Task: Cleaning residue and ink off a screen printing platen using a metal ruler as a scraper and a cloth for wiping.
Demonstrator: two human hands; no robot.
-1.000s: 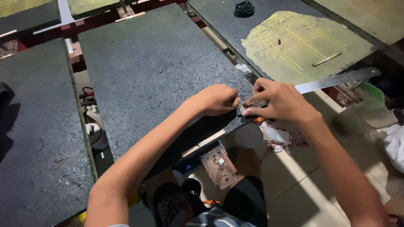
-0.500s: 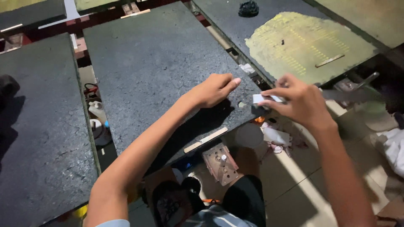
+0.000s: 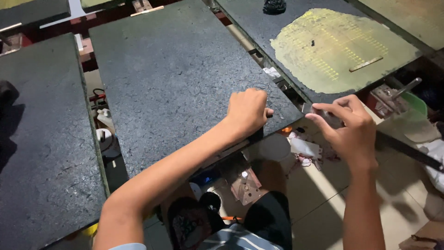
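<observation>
A yellow-green stained board [image 3: 342,51] is seen at two o'clock, a dark lump [image 3: 274,6] at twelve, and a green bowl [image 3: 415,103] at three.

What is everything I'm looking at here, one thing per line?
Dark speckled flat boards: three, grey-black, side by side across the top and left.
Yellow-green paint patch: one, on the upper-right board.
Small black lump: one, top edge of the right board.
Long dark metal bar: one, right, beyond the right hand.
Pale tiled floor: beige, below the boards.
Left hand: closed fist on the middle board's near corner.
Right hand: fingers pinching something small I cannot make out.
</observation>
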